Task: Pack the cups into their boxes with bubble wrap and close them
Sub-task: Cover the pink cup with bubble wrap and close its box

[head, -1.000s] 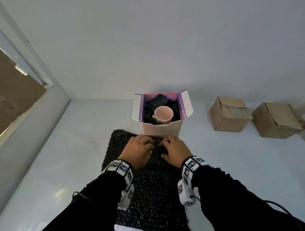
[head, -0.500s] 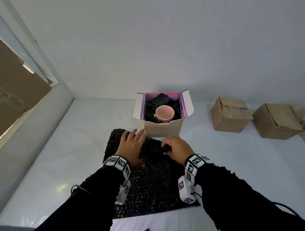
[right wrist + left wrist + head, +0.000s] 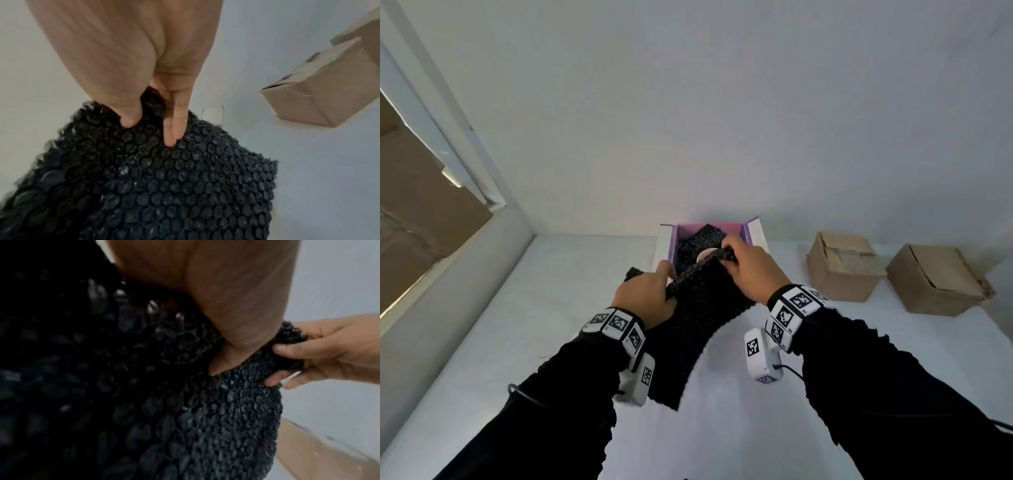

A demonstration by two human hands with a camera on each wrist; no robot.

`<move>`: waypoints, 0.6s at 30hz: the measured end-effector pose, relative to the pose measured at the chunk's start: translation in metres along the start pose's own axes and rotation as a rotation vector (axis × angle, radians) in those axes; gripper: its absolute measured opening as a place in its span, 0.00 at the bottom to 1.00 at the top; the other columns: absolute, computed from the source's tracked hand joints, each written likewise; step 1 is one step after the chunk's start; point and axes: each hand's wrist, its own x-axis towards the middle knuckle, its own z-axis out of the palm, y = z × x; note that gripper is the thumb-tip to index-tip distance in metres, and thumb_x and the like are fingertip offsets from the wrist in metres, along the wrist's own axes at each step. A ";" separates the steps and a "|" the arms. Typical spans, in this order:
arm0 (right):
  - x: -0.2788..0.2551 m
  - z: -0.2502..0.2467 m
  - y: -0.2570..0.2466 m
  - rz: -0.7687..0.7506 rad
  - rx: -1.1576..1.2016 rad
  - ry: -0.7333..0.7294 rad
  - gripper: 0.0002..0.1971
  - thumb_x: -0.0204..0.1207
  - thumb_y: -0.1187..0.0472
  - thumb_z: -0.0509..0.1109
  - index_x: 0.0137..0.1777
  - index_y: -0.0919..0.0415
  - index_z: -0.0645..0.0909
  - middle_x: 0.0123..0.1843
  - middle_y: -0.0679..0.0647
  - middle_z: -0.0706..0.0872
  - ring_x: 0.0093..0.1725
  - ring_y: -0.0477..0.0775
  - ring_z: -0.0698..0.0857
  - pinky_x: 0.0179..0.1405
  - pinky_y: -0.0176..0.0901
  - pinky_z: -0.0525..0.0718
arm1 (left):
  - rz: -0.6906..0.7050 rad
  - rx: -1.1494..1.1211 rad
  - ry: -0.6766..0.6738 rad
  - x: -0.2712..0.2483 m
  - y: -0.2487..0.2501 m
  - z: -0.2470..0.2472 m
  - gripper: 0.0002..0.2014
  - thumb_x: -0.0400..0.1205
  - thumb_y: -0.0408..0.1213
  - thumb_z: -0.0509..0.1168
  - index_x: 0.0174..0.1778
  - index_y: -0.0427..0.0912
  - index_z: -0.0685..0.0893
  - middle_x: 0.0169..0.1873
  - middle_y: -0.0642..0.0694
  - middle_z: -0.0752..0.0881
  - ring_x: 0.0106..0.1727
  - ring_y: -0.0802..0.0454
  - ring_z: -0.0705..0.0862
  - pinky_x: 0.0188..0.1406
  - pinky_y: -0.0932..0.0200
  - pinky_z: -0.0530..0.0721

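Note:
A black bubble wrap sheet (image 3: 702, 308) hangs lifted off the white table, held at its top edge by both hands. My left hand (image 3: 647, 294) grips its left corner and my right hand (image 3: 748, 265) pinches its right corner over the open box (image 3: 710, 228) with the purple lining. The pink cup (image 3: 703, 255) stands inside that box on more black wrap and shows only as a sliver behind the sheet. In the left wrist view the bubble wrap (image 3: 205, 410) fills the frame and the right hand (image 3: 320, 352) pinches its edge. In the right wrist view fingers (image 3: 170, 129) press into the wrap (image 3: 185, 186).
Two closed brown cardboard boxes (image 3: 842, 265) (image 3: 938, 279) stand at the right, near the back wall. A window frame (image 3: 441, 164) runs along the left. The white table (image 3: 571, 291) reaches left of the open box.
Both hands have taken hold of the bubble wrap sheet and lifted it off the table, up and forward to the open box. The sheet now hides most of the cup.

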 end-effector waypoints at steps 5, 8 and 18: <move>0.019 -0.027 -0.011 -0.043 0.079 0.158 0.09 0.80 0.65 0.66 0.59 0.59 0.73 0.47 0.54 0.81 0.42 0.55 0.79 0.40 0.46 0.74 | 0.082 -0.044 0.107 0.013 0.002 -0.044 0.21 0.72 0.57 0.58 0.53 0.48 0.80 0.45 0.46 0.84 0.47 0.42 0.83 0.44 0.52 0.80; 0.028 -0.047 -0.013 -0.136 0.110 0.251 0.13 0.72 0.69 0.69 0.54 0.57 0.74 0.53 0.53 0.82 0.49 0.55 0.81 0.49 0.53 0.81 | 0.160 -0.173 0.127 0.024 0.002 -0.061 0.28 0.73 0.60 0.49 0.52 0.41 0.80 0.45 0.45 0.77 0.46 0.43 0.79 0.47 0.48 0.77; 0.036 -0.067 0.006 -0.285 0.123 0.485 0.12 0.67 0.59 0.73 0.47 0.61 0.76 0.52 0.53 0.80 0.51 0.54 0.81 0.45 0.50 0.82 | 0.263 0.159 0.774 0.062 0.022 -0.079 0.06 0.76 0.37 0.72 0.48 0.45 0.87 0.52 0.49 0.86 0.54 0.40 0.78 0.50 0.44 0.77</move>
